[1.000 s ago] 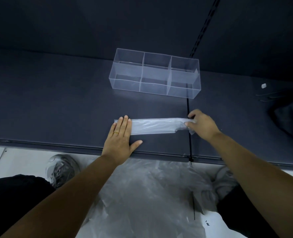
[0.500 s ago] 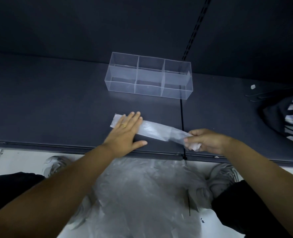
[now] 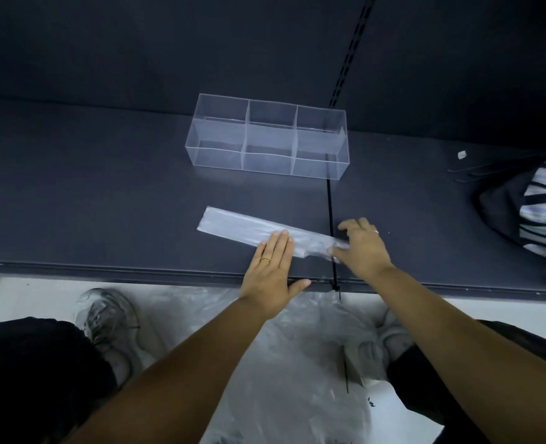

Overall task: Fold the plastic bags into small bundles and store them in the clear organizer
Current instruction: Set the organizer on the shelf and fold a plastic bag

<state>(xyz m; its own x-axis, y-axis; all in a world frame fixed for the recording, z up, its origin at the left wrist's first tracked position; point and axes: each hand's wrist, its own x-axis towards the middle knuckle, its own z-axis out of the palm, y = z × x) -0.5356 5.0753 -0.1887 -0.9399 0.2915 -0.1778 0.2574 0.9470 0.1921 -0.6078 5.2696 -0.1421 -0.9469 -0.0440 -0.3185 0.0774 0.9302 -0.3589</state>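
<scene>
Both bare forearms come up from the bottom of the shot, angling in toward each other. The left hand [image 3: 273, 270] lies flat, palm down, fingers straight and together, thumb stuck out sideways, thin gold ring [image 3: 266, 259] on the ring finger. Its fingertips [image 3: 284, 233] press on the folded strip of clear plastic bag [image 3: 243, 227]. The right hand [image 3: 363, 248] sits just beside it, knuckles up, fingers curled, thumb pinching that strip's right end, pale ring [image 3: 375, 231] showing.
</scene>
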